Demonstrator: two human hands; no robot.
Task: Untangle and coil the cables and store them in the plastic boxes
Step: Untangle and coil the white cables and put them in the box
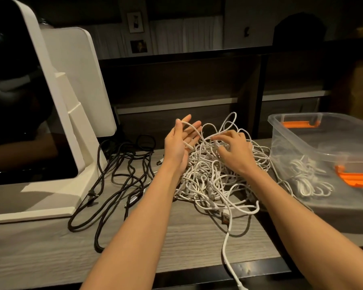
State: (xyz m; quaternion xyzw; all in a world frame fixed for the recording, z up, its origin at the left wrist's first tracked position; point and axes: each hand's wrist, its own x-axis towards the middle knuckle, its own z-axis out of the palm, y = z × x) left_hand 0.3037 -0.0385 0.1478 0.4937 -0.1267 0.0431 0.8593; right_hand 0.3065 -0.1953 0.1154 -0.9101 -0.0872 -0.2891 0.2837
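Note:
A tangled heap of white cables lies in the middle of the wooden counter. My left hand is raised at the heap's left edge, palm up and fingers spread, with one white strand draped over thumb and fingers. My right hand rests palm down on top of the heap, its fingertips pinching a strand. A clear plastic box with orange handles stands to the right and holds a coiled white cable. Black cables lie loose to the left of the heap.
A large white machine with a dark glossy front fills the left side of the counter. One white cable end hangs over the counter's front edge. A dark raised shelf runs behind the counter.

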